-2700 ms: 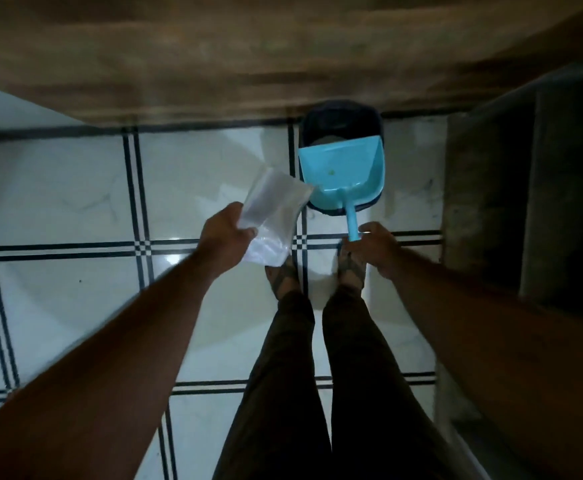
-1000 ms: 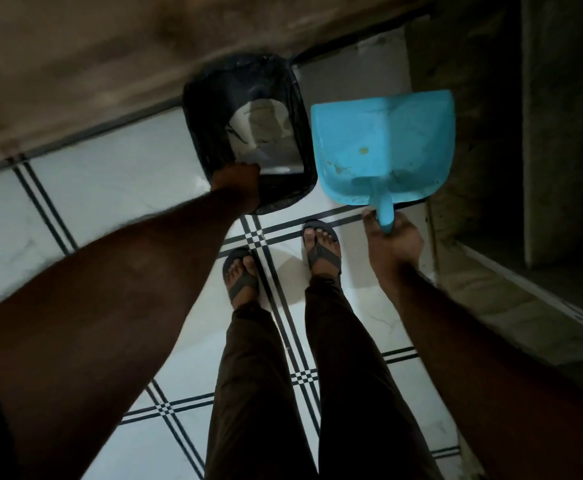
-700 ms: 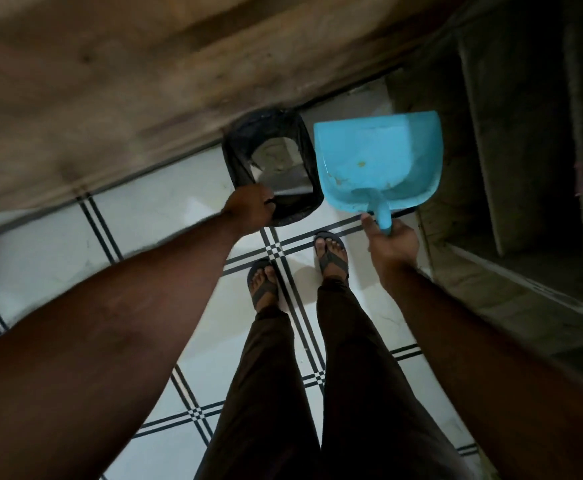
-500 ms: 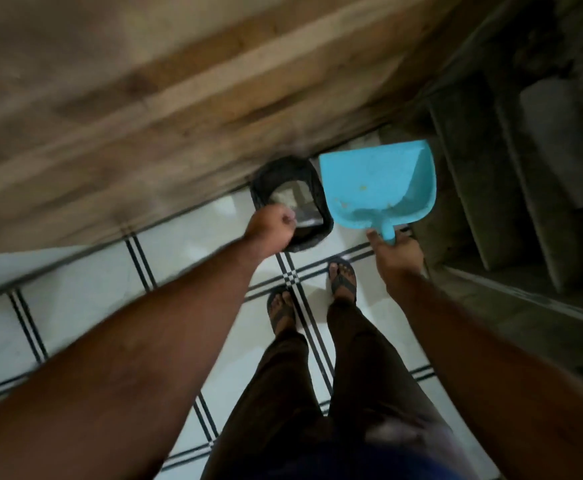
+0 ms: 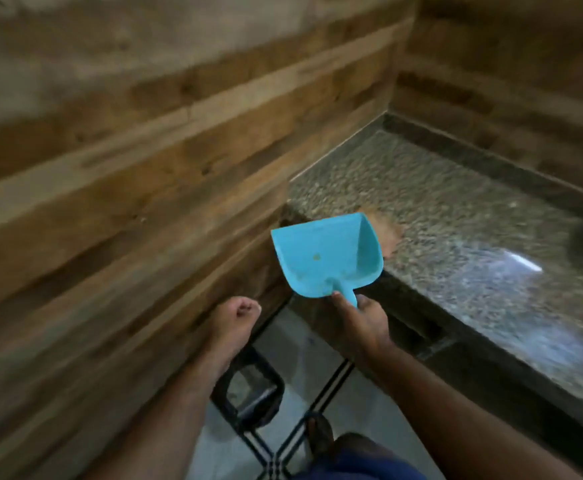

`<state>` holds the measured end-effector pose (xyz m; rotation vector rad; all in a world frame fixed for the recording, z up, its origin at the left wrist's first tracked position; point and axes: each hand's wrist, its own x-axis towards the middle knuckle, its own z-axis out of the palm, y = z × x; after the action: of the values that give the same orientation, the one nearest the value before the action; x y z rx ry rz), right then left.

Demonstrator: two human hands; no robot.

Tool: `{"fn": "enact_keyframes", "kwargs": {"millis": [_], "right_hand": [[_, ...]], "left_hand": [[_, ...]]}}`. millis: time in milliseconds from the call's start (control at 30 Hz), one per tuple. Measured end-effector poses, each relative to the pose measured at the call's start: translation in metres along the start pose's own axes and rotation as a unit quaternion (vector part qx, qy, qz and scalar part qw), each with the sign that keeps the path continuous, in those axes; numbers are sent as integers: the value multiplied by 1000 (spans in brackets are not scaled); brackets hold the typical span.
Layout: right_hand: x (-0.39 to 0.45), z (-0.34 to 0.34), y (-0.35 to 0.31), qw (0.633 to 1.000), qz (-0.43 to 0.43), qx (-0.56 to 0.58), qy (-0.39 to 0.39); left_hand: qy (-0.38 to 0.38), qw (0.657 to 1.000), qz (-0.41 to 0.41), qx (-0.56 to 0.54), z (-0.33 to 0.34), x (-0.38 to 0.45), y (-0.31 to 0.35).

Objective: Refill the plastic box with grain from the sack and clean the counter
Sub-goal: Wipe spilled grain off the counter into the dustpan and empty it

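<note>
Granite counter [image 5: 456, 216] waiting for its sweep — a person is bringing the dustpan.
Right hand [image 5: 362, 317] is gripping the blue dustpan [image 5: 324, 254] by its handle at the counter's corner edge, probably to catch crumbs; left hand [image 5: 234, 320] is hanging curled, empty, above the black bin [image 5: 248, 393].

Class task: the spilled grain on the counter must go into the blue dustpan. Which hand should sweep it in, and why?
Left. The right hand already grips the dustpan by its handle at the counter edge, beside the brownish spill. The left hand is curled, holds nothing, and hangs nearby.
</note>
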<state>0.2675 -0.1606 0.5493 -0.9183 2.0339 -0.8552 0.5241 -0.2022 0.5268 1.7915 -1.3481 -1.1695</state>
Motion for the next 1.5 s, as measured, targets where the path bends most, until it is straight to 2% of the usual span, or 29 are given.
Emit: {"fn": "enact_keyframes", "kwargs": {"millis": [233,367,567,800,900,1067,1167,1300,1367,1433,1500], "right_hand": [[22,-155,21,989,3,19,146],[43,-218,68,978,29,65,195],[76,-275,123,977,52,106,176],[123,-348,156,987,74,91,110],[136,-373,168,988,84,54,117],[146,-396,186,984,106,3,146],[155,-396,194,979,120,-9,163],[166,-396,206,965,167,1,204],[171,-399,210,957,189,-7,221],[172,-405,211,948,199,-15,247],[171,-409,210,936,219,-19,275]], "left_hand": [[-57,993,101,-24,82,0,91],[-91,990,106,13,139,-13,113],[-116,983,112,84,214,-20,145],[-31,958,164,233,282,16,204],[-6,955,144,258,309,38,217],[-20,956,144,256,349,86,217],[-10,955,115,275,367,135,208],[27,925,69,373,402,198,183],[21,911,58,409,421,206,180],[-7,895,112,432,438,207,189],[-48,895,179,405,460,210,209]]}}
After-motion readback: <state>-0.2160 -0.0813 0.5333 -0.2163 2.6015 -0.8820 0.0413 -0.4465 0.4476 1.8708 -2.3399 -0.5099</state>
